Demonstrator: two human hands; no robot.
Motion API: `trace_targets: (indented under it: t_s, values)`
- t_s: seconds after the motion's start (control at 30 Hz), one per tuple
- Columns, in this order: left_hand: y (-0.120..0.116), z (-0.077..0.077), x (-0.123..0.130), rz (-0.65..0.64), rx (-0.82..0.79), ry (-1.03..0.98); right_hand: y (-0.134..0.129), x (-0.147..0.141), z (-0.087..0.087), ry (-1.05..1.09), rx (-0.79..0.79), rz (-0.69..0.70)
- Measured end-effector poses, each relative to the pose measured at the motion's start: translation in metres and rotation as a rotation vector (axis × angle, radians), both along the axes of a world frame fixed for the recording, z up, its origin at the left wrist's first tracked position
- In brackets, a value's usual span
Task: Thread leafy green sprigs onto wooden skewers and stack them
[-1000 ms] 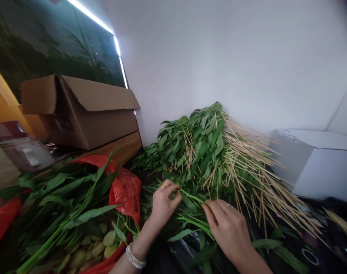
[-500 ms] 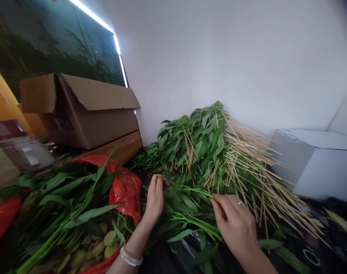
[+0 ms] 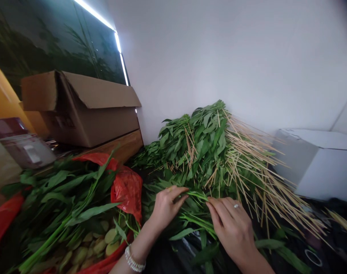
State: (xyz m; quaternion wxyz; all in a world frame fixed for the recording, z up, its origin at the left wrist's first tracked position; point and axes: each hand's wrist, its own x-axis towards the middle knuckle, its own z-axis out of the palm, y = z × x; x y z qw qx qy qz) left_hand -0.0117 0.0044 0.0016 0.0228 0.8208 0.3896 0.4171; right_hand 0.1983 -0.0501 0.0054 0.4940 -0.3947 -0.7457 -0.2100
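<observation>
Low in the middle, my left hand, with a beaded bracelet at the wrist, pinches at the leafy end of some green stems. My right hand, wearing a ring, has its fingers closed on the other end of these stems. More cut stems with long leaves lie beneath and between both hands on black plastic. Behind them rises a heap of leafy bundles with many thin wooden sticks fanning out to the right.
At the left, a red plastic bag holds leafy stems and pale round slices. Behind it are an open cardboard box and a clear container. A white box stands at the right against the wall.
My left hand has moved right and turned toward the stems, closer to my right hand. My right hand has shifted slightly left, still on the stems.
</observation>
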Motion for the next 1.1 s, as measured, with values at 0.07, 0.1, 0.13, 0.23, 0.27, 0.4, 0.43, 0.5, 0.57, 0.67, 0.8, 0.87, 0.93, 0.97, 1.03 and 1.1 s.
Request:
trace_targets:
  t_s: [0.07,0.1,0.13,0.23,0.27,0.4,0.43,0.5,0.57,0.67,0.8,0.87,0.93,0.97,1.03,1.1]
  values:
    - [0.0,-0.002,0.0,0.006,0.063,0.079,0.0,0.0,0.0,-0.006,-0.005,0.0]
    - [0.0,-0.002,0.001,0.014,0.093,0.111,0.0,0.0,0.0,-0.011,-0.009,-0.001]
    - [-0.001,-0.002,0.001,0.023,0.116,0.136,0.001,0.0,0.0,-0.016,-0.013,-0.003]
    - [-0.002,-0.003,0.002,0.048,0.156,0.174,0.001,0.0,0.0,-0.02,-0.027,-0.009]
    - [-0.002,-0.003,0.001,0.06,0.162,0.178,0.001,0.001,0.0,-0.018,-0.032,-0.01]
    - [-0.003,-0.002,0.004,0.096,0.104,0.073,0.003,0.0,-0.001,-0.006,-0.083,0.014]
    - [-0.003,0.0,0.006,0.1,0.058,0.003,0.003,0.0,-0.002,0.002,-0.105,0.029]
    - [-0.002,0.003,0.009,0.111,-0.064,-0.167,0.003,-0.002,-0.004,0.028,-0.152,0.06]
    - [0.002,0.005,0.009,0.124,-0.201,-0.336,0.004,-0.003,-0.006,0.064,-0.193,0.08]
    - [0.011,0.007,-0.001,0.186,-0.348,-0.622,0.007,0.001,-0.01,0.16,-0.239,0.058]
    - [0.02,0.01,-0.02,0.289,-0.365,-0.904,0.013,0.011,-0.015,0.337,-0.346,-0.012]
    - [0.018,0.011,-0.021,0.271,-0.327,-0.868,0.015,0.013,-0.016,0.369,-0.412,0.012]
    - [0.013,0.012,-0.017,0.251,-0.271,-0.77,0.015,0.012,-0.016,0.359,-0.45,0.046]
    - [0.009,0.012,-0.014,0.247,-0.247,-0.724,0.015,0.011,-0.016,0.347,-0.456,0.048]
    - [0.003,0.013,-0.011,0.26,-0.209,-0.659,0.014,0.009,-0.016,0.312,-0.432,0.026]
    - [-0.001,0.015,-0.01,0.295,-0.137,-0.606,0.013,0.008,-0.015,0.254,-0.367,-0.014]
